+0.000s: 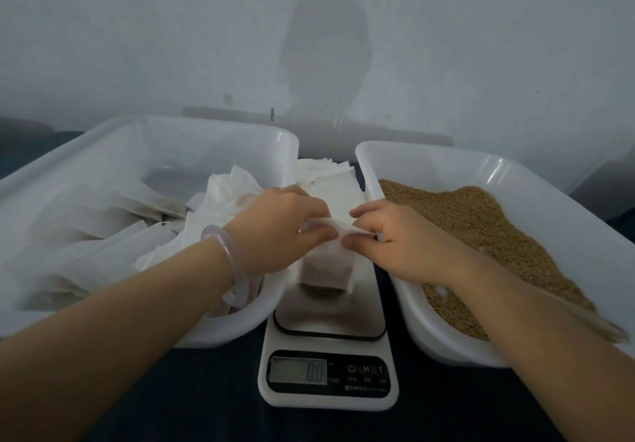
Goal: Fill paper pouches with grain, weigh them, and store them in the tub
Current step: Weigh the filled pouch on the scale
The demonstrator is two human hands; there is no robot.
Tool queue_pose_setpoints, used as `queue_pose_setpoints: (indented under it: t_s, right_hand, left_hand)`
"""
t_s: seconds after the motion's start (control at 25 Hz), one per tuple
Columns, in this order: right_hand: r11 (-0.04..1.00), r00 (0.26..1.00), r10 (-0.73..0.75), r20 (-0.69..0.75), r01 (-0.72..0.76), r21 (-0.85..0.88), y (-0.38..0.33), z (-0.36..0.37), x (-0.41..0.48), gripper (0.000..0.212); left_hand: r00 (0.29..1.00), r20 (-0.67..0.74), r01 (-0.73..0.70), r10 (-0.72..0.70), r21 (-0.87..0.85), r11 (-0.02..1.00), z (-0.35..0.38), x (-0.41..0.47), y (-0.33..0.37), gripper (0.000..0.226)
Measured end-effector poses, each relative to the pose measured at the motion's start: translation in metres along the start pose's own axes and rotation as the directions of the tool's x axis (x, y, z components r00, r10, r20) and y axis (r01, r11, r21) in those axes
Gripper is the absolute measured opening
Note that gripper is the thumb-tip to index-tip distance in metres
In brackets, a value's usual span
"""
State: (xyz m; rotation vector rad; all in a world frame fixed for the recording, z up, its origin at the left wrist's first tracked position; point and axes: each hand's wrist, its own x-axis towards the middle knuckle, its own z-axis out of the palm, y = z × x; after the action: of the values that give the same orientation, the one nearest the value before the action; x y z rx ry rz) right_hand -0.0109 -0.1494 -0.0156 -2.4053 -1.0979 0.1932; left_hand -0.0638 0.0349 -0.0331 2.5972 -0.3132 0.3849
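Paper pouch (326,269) held by its top edge above the steel platform of the scale (330,318), bottom just over or resting on the plate; cannot tell which. Left hand (281,228) pinching the pouch's top from the left, right hand (385,235) pinching it from the right, fingertips of both almost meeting. Pale bangle (230,263) on the left wrist. Scale display (298,371) showing 0.0. White tub (41,180) at left holding several filled pouches (103,228) and crumpled white paper. White tub of brown grain (498,232) at right, just beside the scale. Stack of empty pouches (330,173) behind the hands, between the 2 tubs. Dark worktop (206,390) underneath.
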Motion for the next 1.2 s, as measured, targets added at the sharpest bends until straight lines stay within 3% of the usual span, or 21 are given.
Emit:
queue_pose_setpoints:
  t_s: [0.12, 0.44, 0.56, 0.68, 1.2]
  right_hand:
    - [1.0, 1.0, -0.017, 0.007, 0.017, -0.014, 0.0, 0.002, 0.0, 0.039]
    - [1.0, 1.0, 0.019, -0.011, -0.018, 0.009, 0.007, 0.001, 0.003, 0.031]
    - [1.0, 0.999, 0.028, -0.03, -0.027, 0.012, 0.009, 0.002, 0.003, 0.011]
    - [0.998, 0.998, 0.038, -0.047, -0.036, 0.05, 0.012, 0.002, 0.003, 0.026]
    - [0.997, 0.997, 0.03, -0.076, -0.024, 0.076, 0.012, 0.003, 0.003, 0.022]
  left_hand:
    - [0.996, 0.021, 0.084, -0.083, -0.044, 0.996, -0.002, -0.001, 0.001, 0.025]
    - [0.993, -0.015, 0.114, -0.118, -0.153, 0.982, -0.004, -0.003, 0.004, 0.013]
    - [0.991, -0.017, 0.128, -0.132, -0.139, 0.982, -0.004, -0.004, 0.004, 0.013]
    - [0.993, -0.028, 0.107, -0.111, -0.12, 0.987, -0.004, -0.003, 0.004, 0.009]
    - [0.994, -0.036, 0.099, -0.102, -0.091, 0.991, -0.006, -0.003, 0.005, 0.014]
